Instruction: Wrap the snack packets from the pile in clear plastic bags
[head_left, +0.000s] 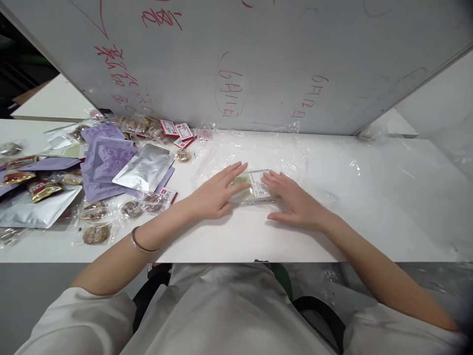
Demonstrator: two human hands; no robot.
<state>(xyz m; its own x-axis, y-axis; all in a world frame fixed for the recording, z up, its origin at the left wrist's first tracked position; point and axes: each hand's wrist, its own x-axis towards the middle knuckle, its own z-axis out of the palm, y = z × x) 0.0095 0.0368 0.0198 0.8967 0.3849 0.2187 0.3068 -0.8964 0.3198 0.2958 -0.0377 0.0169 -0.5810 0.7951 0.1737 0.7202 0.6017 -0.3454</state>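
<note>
A flat greenish packet with a white printed label (259, 185) lies on a clear plastic bag (273, 150) spread over the white table. My left hand (221, 191) rests on the packet's left side, fingers stretched out. On its right end lies my right hand (291, 199), with the fingers extended and the thumb apart. Both hands are open and press flat rather than grip. Part of the packet is hidden under the fingers.
To the left is a pile of purple pouches (107, 160), a silver pouch (146, 167), gold-wrapped snacks (42, 190) and clear-wrapped round items (95, 232). Red-and-white cards (177, 129) lie at the back. A whiteboard (273, 64) with red writing stands behind the table (377, 212).
</note>
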